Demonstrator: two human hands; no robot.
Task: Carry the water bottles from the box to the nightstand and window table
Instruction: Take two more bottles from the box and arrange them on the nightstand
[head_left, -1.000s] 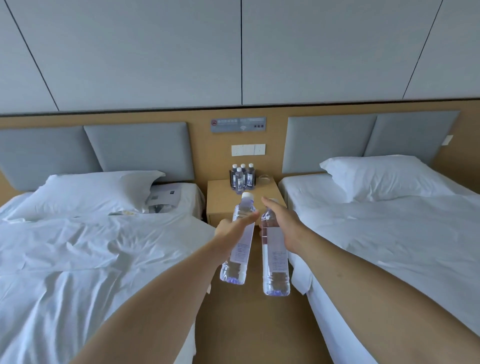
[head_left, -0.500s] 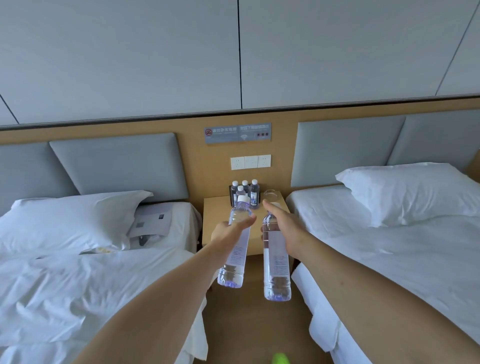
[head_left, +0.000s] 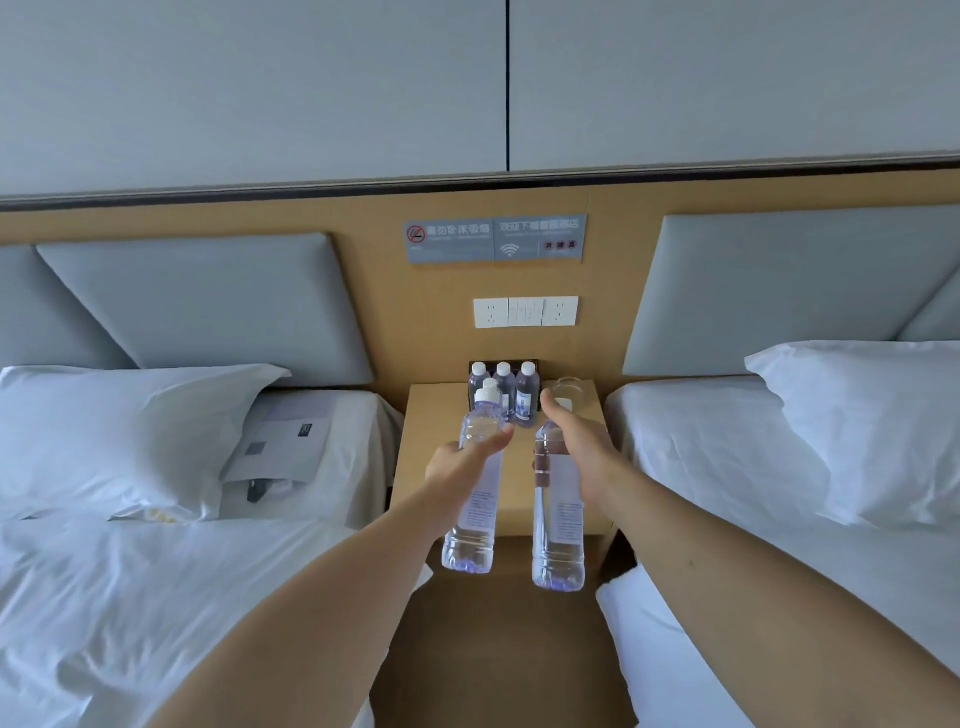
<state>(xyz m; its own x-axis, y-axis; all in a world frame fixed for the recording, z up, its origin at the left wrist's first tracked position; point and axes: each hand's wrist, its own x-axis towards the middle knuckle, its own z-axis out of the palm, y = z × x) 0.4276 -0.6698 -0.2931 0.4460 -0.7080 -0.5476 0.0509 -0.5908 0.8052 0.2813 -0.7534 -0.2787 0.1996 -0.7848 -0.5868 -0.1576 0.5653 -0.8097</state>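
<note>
Each grip is clamped on a bottle's neck: left hand (head_left: 464, 464), right hand (head_left: 581, 451) (bodies hang below).

My nightstand (head_left: 441, 499) carries four small water bottles (head_left: 504, 389) at its back edge (a clear glass (head_left: 567, 395) beside them).

Two bare forearms run from the near corners toward the middle, ending in the left hand (head_left: 462, 467) and the right hand (head_left: 582, 452). No sleeve shows on either arm — both are uncovered from the near edge of the view to the wrist. The wrists carry no watch, band or bracelet, and the fingers that can be seen are without rings or gloves. The right forearm has a few small dark specks on its upper side — too small to tell what they are.
</note>
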